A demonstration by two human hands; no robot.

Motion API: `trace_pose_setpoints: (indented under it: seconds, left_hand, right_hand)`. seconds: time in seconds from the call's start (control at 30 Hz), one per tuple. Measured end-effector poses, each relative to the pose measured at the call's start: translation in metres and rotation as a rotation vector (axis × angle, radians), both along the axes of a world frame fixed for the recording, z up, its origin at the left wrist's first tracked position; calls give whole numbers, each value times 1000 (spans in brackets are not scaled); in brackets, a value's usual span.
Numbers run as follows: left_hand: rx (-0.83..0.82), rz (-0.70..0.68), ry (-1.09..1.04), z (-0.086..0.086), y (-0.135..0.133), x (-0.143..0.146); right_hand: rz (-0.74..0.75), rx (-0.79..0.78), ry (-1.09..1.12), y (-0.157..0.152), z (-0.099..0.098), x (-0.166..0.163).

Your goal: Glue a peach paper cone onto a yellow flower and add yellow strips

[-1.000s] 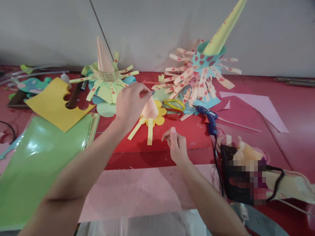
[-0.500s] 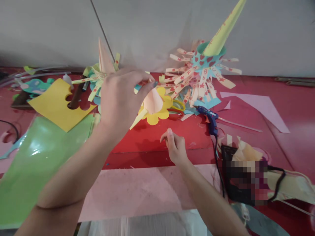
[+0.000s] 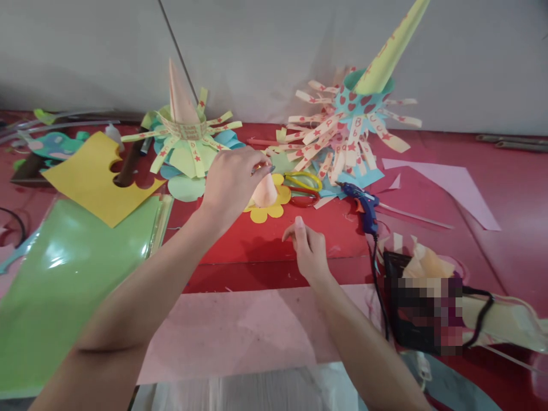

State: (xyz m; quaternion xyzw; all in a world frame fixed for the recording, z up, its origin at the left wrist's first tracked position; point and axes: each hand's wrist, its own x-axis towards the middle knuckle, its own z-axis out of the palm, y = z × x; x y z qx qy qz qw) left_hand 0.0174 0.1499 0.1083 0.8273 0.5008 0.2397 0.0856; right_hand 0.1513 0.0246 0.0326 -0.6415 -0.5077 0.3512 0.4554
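Observation:
My left hand (image 3: 233, 184) is closed in a pinch on the top of a small peach paper cone (image 3: 265, 192). The cone sits upright on a yellow flower-shaped paper (image 3: 259, 215), partly hidden behind my fingers. My right hand (image 3: 310, 251) is held a little nearer to me, over the red tabletop. Its fingers are loosely curled, the thumb is raised apart from the index finger, and nothing shows in it. Just beyond the flower lie scissors (image 3: 305, 181) with yellow and red handles.
A paper cone hat (image 3: 186, 128) with strips stands behind my left hand; a taller fringed one (image 3: 363, 100) is at the back right. A blue glue gun (image 3: 363, 205) lies right, its cord running forward. Green sheets (image 3: 85, 274) and yellow cut paper (image 3: 92, 177) cover the left.
My left hand has moved right and slightly down with the cone and yellow flower, uncovering the paper hat behind it. My right hand has shifted slightly right.

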Motion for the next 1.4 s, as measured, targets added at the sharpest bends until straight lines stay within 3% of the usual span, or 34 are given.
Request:
trace_pose_setpoints:
  seconds: [0.2,0.37,0.6,0.8,0.97,1.1,1.3,1.4]
  left_hand:
    - [39,-23,-83,5,-4,-4]
    - [97,87,-208,7,-1,-29]
    - [-7,401,-156,-29,34,-88]
    - [-83,468,-54,-51,36,-117]
    - [-137,365,52,-59,22,-122]
    - [-126,273,87,-65,8,-109]
    - [-59,-82,282,-58,-21,-72]
    - [-32,-181,324,-51,-31,-58]
  right_hand:
    - [11,-31,58,-1,-1,0]
    - [33,-22,82,-1,0,1]
    - [26,7,54,-2,1,-2]
    - [-61,78,82,-4,-5,-2]
    - [-7,33,80,-4,-7,-4]
    - [5,11,49,-4,-6,-6]
    - [6,-6,-9,-3,-5,-7]
    - [19,-21,-12,-3,-5,-8]
